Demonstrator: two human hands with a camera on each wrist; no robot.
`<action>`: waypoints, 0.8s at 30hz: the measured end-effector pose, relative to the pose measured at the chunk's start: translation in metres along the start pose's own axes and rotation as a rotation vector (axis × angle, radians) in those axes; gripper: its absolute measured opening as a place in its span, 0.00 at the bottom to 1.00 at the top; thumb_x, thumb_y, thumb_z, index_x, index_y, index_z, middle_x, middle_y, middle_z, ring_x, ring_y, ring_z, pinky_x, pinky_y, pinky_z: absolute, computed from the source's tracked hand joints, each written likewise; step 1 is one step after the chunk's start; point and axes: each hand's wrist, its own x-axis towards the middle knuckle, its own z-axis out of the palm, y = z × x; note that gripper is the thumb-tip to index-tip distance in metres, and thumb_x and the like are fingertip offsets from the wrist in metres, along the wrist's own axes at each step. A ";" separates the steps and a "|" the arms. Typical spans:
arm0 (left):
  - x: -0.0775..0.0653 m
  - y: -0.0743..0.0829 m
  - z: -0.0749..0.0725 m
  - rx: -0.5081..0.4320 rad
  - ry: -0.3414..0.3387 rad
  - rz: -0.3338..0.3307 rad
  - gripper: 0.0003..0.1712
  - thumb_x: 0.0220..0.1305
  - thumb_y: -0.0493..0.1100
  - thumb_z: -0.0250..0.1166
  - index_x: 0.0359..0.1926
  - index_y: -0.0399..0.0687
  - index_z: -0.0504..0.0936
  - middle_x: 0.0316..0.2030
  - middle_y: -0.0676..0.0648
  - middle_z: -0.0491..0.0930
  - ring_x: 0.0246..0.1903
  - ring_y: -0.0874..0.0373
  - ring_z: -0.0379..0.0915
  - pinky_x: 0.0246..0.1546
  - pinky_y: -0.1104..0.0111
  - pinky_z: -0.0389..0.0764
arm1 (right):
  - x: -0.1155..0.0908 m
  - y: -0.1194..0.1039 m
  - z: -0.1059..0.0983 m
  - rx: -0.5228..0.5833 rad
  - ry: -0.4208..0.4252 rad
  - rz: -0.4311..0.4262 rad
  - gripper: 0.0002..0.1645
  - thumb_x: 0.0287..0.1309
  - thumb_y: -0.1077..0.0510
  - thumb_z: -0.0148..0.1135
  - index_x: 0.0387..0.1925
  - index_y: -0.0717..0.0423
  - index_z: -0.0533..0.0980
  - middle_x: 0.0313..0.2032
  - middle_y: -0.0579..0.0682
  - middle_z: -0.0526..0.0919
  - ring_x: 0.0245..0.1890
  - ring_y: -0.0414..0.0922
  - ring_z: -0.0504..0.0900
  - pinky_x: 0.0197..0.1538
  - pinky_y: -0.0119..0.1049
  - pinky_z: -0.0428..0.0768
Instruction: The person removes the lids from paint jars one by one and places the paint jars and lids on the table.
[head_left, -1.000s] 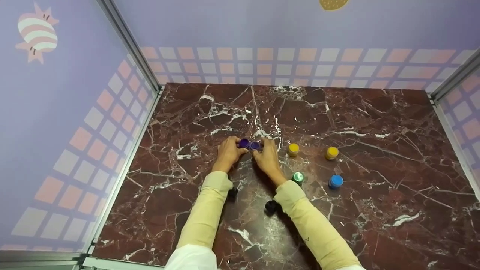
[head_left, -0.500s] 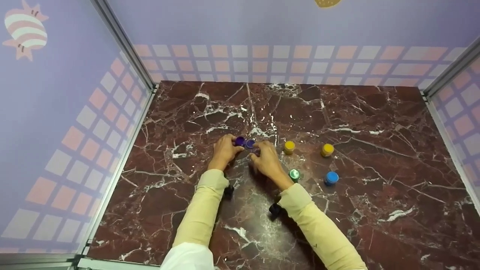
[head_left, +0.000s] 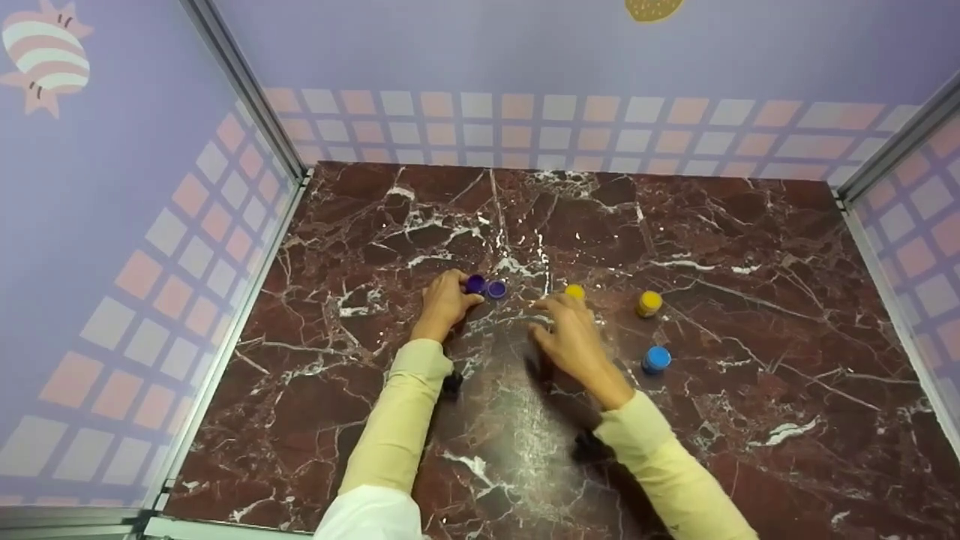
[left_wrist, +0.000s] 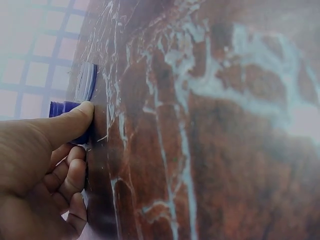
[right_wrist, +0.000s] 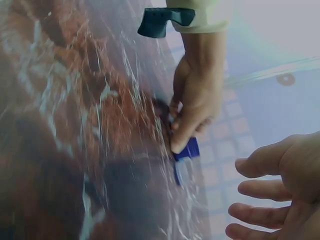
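My left hand [head_left: 444, 301] pinches a small purple paint pot [head_left: 475, 284] between thumb and fingers on the marbled tabletop. In the left wrist view the thumb lies across the pot's [left_wrist: 62, 108] side. Just right of it is a round purple lid [head_left: 496, 289], which stands on its edge as the left wrist view is turned [left_wrist: 86, 81]. My right hand [head_left: 574, 341] is apart from both, fingers spread and holding nothing, partly over a yellow-lidded pot [head_left: 575, 290]. The right wrist view shows that hand's [right_wrist: 305, 185] loose fingers, with nothing between them.
Farther right stand another yellow-lidded pot [head_left: 649, 304] and a blue-lidded pot [head_left: 656, 359]. A green pot seen earlier is hidden behind the right hand. Purple wall panels [head_left: 525, 52] border the dark red marbled tabletop [head_left: 750, 337] at the back and sides.
My right hand has let go of the purple lid and moved right and toward me, covering the green pot. The left hand keeps its hold on the purple pot.
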 end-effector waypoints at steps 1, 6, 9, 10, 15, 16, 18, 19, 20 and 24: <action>0.000 0.000 0.000 0.001 0.000 0.001 0.24 0.47 0.50 0.73 0.44 0.46 0.79 0.39 0.48 0.80 0.42 0.52 0.74 0.48 0.56 0.64 | -0.003 0.003 -0.004 -0.013 0.007 -0.004 0.22 0.50 0.58 0.68 0.48 0.61 0.77 0.46 0.56 0.78 0.47 0.52 0.71 0.52 0.50 0.64; 0.001 0.001 0.001 0.005 -0.005 -0.010 0.24 0.47 0.50 0.73 0.44 0.46 0.78 0.39 0.48 0.80 0.42 0.51 0.74 0.48 0.56 0.64 | -0.016 0.016 -0.021 -0.044 0.013 -0.023 0.23 0.46 0.59 0.70 0.47 0.61 0.78 0.47 0.58 0.77 0.46 0.54 0.71 0.53 0.51 0.64; 0.001 0.001 0.001 -0.006 -0.004 -0.011 0.24 0.47 0.49 0.74 0.44 0.45 0.78 0.39 0.47 0.80 0.42 0.51 0.74 0.48 0.56 0.64 | -0.023 0.024 -0.027 -0.032 0.024 -0.031 0.23 0.45 0.61 0.71 0.46 0.63 0.78 0.49 0.61 0.76 0.47 0.55 0.71 0.54 0.50 0.65; 0.001 0.001 0.001 -0.011 -0.003 -0.009 0.24 0.47 0.49 0.74 0.44 0.45 0.78 0.39 0.47 0.80 0.42 0.51 0.75 0.48 0.56 0.64 | -0.024 0.027 -0.028 -0.033 0.030 -0.030 0.23 0.45 0.62 0.71 0.46 0.63 0.78 0.49 0.61 0.76 0.48 0.55 0.71 0.53 0.49 0.66; 0.001 0.001 0.001 -0.018 -0.004 -0.005 0.24 0.47 0.50 0.73 0.44 0.45 0.78 0.39 0.47 0.80 0.41 0.51 0.75 0.49 0.56 0.64 | -0.034 0.037 -0.030 -0.066 0.031 0.018 0.23 0.47 0.60 0.70 0.47 0.62 0.78 0.46 0.59 0.76 0.46 0.55 0.70 0.48 0.49 0.70; 0.001 0.000 0.001 -0.016 -0.004 -0.006 0.24 0.47 0.50 0.73 0.44 0.45 0.78 0.39 0.47 0.80 0.42 0.51 0.75 0.49 0.56 0.64 | -0.035 0.038 -0.030 -0.074 0.024 0.030 0.24 0.48 0.58 0.70 0.48 0.61 0.78 0.45 0.58 0.76 0.45 0.54 0.70 0.46 0.49 0.70; 0.001 0.001 0.001 -0.010 -0.004 -0.008 0.24 0.47 0.50 0.73 0.44 0.45 0.78 0.39 0.47 0.80 0.42 0.51 0.75 0.49 0.56 0.64 | -0.037 0.040 -0.030 -0.078 0.009 0.056 0.25 0.49 0.56 0.69 0.50 0.60 0.77 0.44 0.56 0.76 0.44 0.54 0.70 0.45 0.49 0.71; 0.001 0.001 0.000 -0.009 -0.003 -0.008 0.24 0.47 0.50 0.73 0.44 0.45 0.78 0.39 0.47 0.80 0.42 0.50 0.75 0.49 0.56 0.64 | -0.038 0.041 -0.029 -0.081 0.002 0.066 0.26 0.50 0.54 0.69 0.50 0.60 0.77 0.43 0.56 0.75 0.44 0.54 0.70 0.44 0.49 0.71; 0.001 0.001 0.000 -0.010 -0.003 -0.008 0.25 0.47 0.50 0.73 0.45 0.45 0.78 0.39 0.47 0.80 0.42 0.50 0.75 0.49 0.55 0.64 | -0.039 0.041 -0.029 -0.082 -0.005 0.075 0.27 0.50 0.53 0.69 0.51 0.60 0.76 0.43 0.56 0.75 0.44 0.54 0.70 0.44 0.49 0.71; 0.001 0.001 0.001 -0.008 -0.007 -0.004 0.25 0.47 0.50 0.73 0.46 0.44 0.78 0.39 0.47 0.81 0.42 0.50 0.75 0.49 0.56 0.64 | -0.040 0.042 -0.026 -0.088 -0.017 0.104 0.30 0.48 0.51 0.70 0.52 0.61 0.76 0.44 0.56 0.74 0.45 0.54 0.70 0.44 0.50 0.72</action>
